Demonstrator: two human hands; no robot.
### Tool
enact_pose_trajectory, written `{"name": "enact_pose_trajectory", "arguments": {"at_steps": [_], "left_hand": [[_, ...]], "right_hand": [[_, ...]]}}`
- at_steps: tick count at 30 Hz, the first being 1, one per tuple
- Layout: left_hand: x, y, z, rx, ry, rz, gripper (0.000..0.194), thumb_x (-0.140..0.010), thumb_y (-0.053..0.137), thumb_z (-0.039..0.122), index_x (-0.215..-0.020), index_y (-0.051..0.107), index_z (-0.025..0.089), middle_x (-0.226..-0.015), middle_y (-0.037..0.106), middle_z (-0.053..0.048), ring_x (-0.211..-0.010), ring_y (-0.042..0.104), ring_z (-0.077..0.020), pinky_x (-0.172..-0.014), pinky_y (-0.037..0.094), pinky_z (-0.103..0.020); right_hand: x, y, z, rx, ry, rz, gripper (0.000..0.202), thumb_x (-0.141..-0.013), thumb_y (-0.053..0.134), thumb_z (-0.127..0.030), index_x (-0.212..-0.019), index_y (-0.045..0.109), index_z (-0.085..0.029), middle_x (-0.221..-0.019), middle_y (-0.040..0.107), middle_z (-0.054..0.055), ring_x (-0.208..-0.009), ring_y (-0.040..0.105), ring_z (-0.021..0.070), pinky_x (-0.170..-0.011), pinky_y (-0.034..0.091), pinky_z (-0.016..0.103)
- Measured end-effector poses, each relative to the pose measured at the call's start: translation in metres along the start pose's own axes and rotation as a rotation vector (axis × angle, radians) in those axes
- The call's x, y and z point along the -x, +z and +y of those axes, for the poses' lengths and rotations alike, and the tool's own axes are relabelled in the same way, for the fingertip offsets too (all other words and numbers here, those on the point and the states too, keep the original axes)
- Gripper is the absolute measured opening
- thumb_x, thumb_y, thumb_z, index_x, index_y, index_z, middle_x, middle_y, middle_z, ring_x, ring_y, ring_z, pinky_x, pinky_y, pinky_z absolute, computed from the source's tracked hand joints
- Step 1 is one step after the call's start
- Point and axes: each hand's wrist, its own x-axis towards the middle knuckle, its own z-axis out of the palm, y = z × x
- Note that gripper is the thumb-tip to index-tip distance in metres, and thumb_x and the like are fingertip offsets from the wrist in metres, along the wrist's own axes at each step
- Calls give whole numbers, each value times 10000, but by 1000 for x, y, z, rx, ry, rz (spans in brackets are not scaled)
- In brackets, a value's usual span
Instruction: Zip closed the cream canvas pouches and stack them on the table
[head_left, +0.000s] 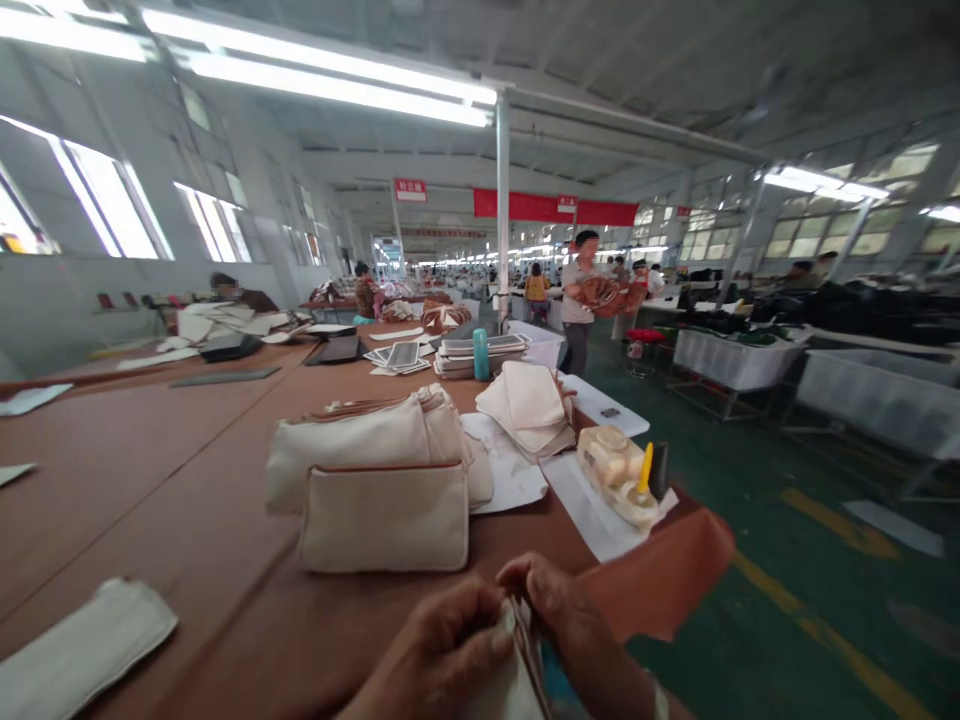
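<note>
Cream fabric piece (519,688) with brown edging, pinched at its far end by both hands, right at the bottom of the view, close in to the body. Left hand (457,635) has thumb and fingers closed on the left side; right hand (574,620) curls its fingers over the tip from the other side, so neither is really nearer. The visible edges run lengthwise, away from the wearer with a slight lean, and the near end drops out of frame, so can't tell how long it is. Straight ahead and a bit left, a cream pouch (386,520) sits on the brown tabletop (187,480), long side crosswise, well apart from the fingers, with more pouches (352,440) bunched just behind it.
</note>
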Motion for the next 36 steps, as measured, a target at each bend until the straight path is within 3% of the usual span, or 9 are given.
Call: {"name": "enact_pose_trajectory", "arguments": {"at_steps": [3,8,13,18,22,24,27,32,36], "left_hand": [[-4,-14,8,-108,-26,-38,419,-829,642,539,-884,642,124,-744,538,1,-661,432,-109,-566,318,-192],[-5,-25,12,-213,-46,-122,397,-887,562,504,-862,664,121,-734,529,17,-661,434,-103,-585,335,-186],[-3,-25,15,-475,32,-41,261,-914,537,381,-916,634,138,-788,578,13,-705,469,-110,-592,341,-174],[3,-18,21,-888,138,-69,172,-933,453,227,-847,592,174,-756,580,19,-631,459,-101,-559,292,-210],[8,-10,23,-1171,212,-25,167,-931,402,214,-829,529,176,-727,541,0,-602,424,-133,-566,250,-279],[9,-9,25,-1109,190,-1,156,-928,391,204,-819,500,180,-726,526,5,-617,426,-136,-583,270,-276],[9,-11,27,-807,123,3,170,-932,371,184,-806,486,183,-723,497,28,-639,425,-118,-606,318,-233],[4,-15,20,-415,9,-63,213,-947,406,288,-782,479,173,-700,425,44,-631,382,-101,-563,313,-197],[3,-15,17,-225,-105,-67,287,-933,456,411,-807,529,164,-696,463,37,-616,391,-101,-550,316,-199]], "right_hand": [[7,-5,-2,-82,87,-109,320,-878,616,-481,-964,583,-174,-811,563,1,-716,503,136,-647,396,238],[12,-8,-18,317,-54,-56,250,-912,589,-404,-829,561,-170,-703,498,-23,-639,444,119,-581,350,230],[13,-7,-34,552,-123,-73,236,-944,530,-358,-835,599,-161,-727,573,8,-674,525,140,-613,380,247],[15,-14,-43,309,95,-187,284,-871,640,-436,-926,614,-159,-772,573,5,-677,486,131,-588,377,230],[16,-21,-46,81,193,-339,502,-761,752,-473,-1117,569,-169,-911,597,33,-767,517,151,-649,398,240],[17,-23,-46,86,193,-349,422,-851,650,-486,-1116,576,-165,-964,600,53,-820,518,164,-685,401,253],[20,-24,-45,200,173,-310,298,-941,536,-425,-984,614,-141,-875,573,33,-776,473,146,-674,376,250],[22,-17,-43,179,184,-304,255,-815,701,-352,-835,564,-137,-714,471,-29,-631,359,102,-546,276,224],[19,-13,-43,125,247,-236,289,-799,705,-370,-775,539,-135,-645,439,-46,-587,312,90,-511,225,225]]}}
